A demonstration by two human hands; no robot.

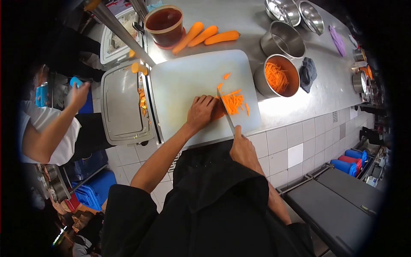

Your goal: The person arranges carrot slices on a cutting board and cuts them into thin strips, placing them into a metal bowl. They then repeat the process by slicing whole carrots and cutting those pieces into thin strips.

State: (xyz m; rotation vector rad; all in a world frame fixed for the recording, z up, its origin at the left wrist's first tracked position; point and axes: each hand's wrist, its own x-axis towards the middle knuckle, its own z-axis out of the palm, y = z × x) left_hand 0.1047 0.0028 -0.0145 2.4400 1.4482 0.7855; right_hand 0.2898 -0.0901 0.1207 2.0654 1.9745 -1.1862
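Note:
On a white cutting board (192, 68), my left hand (201, 112) presses down with its fingers curled over a piece of carrot (218, 112), which it partly hides. My right hand (242, 150) grips the handle of a knife (228, 115). The blade stands right beside the left fingertips, along the cut edge of the carrot. Thin carrot strips (233, 102) lie in a small heap to the right of the blade, with a few loose bits above them.
Whole carrots (221, 37) lie behind the board, beside a brown tub (165, 21). To the right, a steel pot (266, 81) holds shredded carrot, next to a dark cloth (308, 75). Metal bowls (310, 18) stand farther back. At left are a lidded bin (124, 103) and another person's arm (60, 124).

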